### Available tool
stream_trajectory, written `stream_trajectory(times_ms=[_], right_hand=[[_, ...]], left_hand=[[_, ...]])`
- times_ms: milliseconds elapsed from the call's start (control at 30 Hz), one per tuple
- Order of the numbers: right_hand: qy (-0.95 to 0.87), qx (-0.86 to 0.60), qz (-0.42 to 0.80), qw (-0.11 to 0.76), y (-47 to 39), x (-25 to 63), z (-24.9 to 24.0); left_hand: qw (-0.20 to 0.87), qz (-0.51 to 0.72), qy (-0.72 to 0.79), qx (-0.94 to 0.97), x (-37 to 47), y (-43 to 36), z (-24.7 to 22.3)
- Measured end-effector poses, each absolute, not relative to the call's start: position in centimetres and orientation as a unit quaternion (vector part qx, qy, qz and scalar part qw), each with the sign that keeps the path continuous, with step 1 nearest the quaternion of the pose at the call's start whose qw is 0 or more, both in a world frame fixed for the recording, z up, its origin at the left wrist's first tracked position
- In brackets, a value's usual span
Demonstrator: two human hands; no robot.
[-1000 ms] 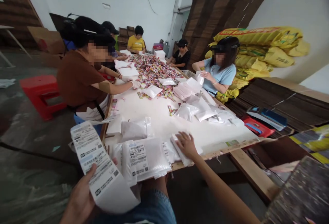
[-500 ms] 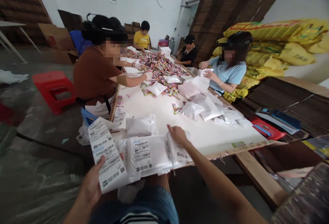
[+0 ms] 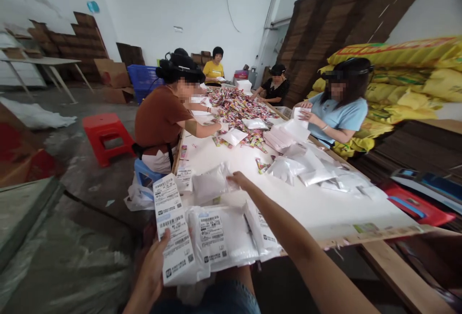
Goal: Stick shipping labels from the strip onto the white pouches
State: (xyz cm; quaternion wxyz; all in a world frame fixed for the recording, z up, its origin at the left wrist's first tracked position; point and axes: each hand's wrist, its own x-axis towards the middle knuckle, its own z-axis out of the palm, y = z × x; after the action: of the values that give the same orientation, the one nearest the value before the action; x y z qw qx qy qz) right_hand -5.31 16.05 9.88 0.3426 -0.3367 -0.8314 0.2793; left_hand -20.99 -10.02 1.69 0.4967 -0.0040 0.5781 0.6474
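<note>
My left hand [image 3: 153, 261] is closed around a strip of printed shipping labels [image 3: 172, 225] at the table's near left corner. The strip partly covers labelled white mailing bags [image 3: 234, 232] lying at the near edge. My right hand [image 3: 240, 180] is reached forward, its fingers pinching the right end of an unlabelled white mailing bag [image 3: 209, 182] on the table. Beneath my right forearm lies another labelled bag [image 3: 265, 232], partly covered by it. A smaller label sheet [image 3: 184, 179] rests by the table's left edge.
Several people sit around the white table [image 3: 317, 208]. A heap of small colourful packets [image 3: 240, 105] covers its far part. More white bags [image 3: 306, 165] lie at the right. A red stool [image 3: 106, 133] stands on the left, yellow sacks [image 3: 404, 83] at the right.
My right hand has moved from the labelled bag at the near edge to the unlabelled bag behind it. My left hand keeps the label strip. The view has shifted left and up.
</note>
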Motion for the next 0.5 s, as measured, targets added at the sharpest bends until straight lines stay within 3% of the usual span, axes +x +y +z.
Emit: stream_trajectory(times_ms=[133, 233, 300, 400, 500], right_hand=[[-0.843, -0.370, 0.236, 0.311, 19.2, -6.6, 16.6], [-0.900, -0.271, 0.172, 0.295, 18.3, -6.3, 18.1], [-0.956, -0.143, 0.118, 0.227, 15.5, -6.2, 15.7], [-0.993, -0.006, 0.066, 0.097, 10.5, -6.1, 8.2], [-0.993, 0.010, 0.063, 0.101, 7.5, -5.7, 2.7]], left_hand=[[0.477, 0.670, 0.569, -0.013, -22.0, -10.6, 1.9], [0.443, 0.694, 0.567, -0.014, -22.4, -10.6, 2.9], [0.432, 0.706, 0.561, 0.003, -22.3, -10.4, 3.9], [0.438, 0.713, 0.545, 0.044, -21.8, -10.3, 5.3], [0.441, 0.731, 0.516, 0.071, -20.9, -10.7, 5.7]])
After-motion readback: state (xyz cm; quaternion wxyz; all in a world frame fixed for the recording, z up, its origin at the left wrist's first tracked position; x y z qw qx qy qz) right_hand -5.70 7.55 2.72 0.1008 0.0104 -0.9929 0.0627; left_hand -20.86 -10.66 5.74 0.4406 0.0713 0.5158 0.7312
